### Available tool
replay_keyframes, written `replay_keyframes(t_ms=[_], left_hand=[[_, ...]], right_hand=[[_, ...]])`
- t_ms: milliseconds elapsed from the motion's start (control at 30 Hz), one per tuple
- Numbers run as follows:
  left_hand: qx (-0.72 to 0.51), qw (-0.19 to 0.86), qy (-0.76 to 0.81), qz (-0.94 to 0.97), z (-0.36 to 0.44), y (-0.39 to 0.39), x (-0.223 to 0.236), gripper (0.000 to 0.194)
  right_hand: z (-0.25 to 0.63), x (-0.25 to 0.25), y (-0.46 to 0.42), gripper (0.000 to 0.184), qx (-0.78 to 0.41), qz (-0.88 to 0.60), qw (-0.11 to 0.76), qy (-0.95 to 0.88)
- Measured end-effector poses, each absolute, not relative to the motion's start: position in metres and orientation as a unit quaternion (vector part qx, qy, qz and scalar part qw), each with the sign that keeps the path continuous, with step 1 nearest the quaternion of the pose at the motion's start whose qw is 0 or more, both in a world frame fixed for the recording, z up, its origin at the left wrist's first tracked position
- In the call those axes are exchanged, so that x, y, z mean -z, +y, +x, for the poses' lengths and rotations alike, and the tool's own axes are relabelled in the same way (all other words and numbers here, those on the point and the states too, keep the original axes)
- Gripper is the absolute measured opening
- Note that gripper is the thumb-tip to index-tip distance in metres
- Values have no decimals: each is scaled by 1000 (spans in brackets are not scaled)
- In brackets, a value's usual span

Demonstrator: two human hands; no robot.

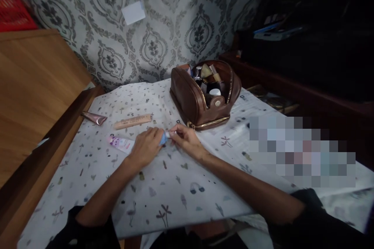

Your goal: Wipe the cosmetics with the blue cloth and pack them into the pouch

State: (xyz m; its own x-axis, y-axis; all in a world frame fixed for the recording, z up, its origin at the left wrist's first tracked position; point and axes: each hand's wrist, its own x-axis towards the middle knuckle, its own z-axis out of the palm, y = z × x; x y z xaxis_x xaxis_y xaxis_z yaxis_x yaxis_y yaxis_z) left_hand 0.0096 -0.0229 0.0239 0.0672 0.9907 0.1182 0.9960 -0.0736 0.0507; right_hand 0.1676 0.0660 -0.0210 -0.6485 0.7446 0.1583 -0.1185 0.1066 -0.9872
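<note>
My left hand (147,146) is closed around a small light-blue tube (164,138) low over the patterned white cloth (163,186). My right hand (185,138) pinches the tube's white cap end with its fingertips, so both hands meet on the tube. A pink and white tube (120,143) lies on the cloth just left of my left hand. A long beige tube (133,121) lies a little beyond the hands. Just behind my right hand stands an open brown leather toiletry bag (193,99) with several small bottles and jars inside.
A shiny pink tube (95,117) lies at the cloth's far left edge. A wooden cabinet (32,85) stands to the left, a patterned wall (163,27) behind. A blurred patch (300,151) covers the cloth at right. Dark shelving (306,46) fills the upper right.
</note>
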Motion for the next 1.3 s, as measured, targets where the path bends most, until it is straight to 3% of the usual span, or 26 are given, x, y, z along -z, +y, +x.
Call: replay_keyframes(t_ms=[100, 267, 433, 733, 967, 1100, 1300], left_hand=[[147, -59, -698, -698, -4, -32, -33, 11], [396, -310, -653, -567, -9, -41, -28, 35], [528, -307, -648, -455, -4, -39, -6, 49], [524, -347, -626, -462, 3, -40, 2, 46], [472, -337, -613, -537, 8, -44, -7, 26], [452, -356, -593, -564, 11, -47, -6, 27], [431, -297, -608, -597, 12, -49, -4, 36]], right_hand=[[171, 16, 68, 42, -648, -238, 356, -630], [172, 14, 66, 47, -716, -225, 337, -569], [171, 9, 60, 44, -768, -212, 313, -518], [169, 7, 54, 44, -801, -221, 289, -476], [168, 8, 56, 44, -800, -238, 304, -459], [168, 10, 53, 42, -799, -225, 277, -483], [167, 11, 52, 48, -786, -188, 287, -515]])
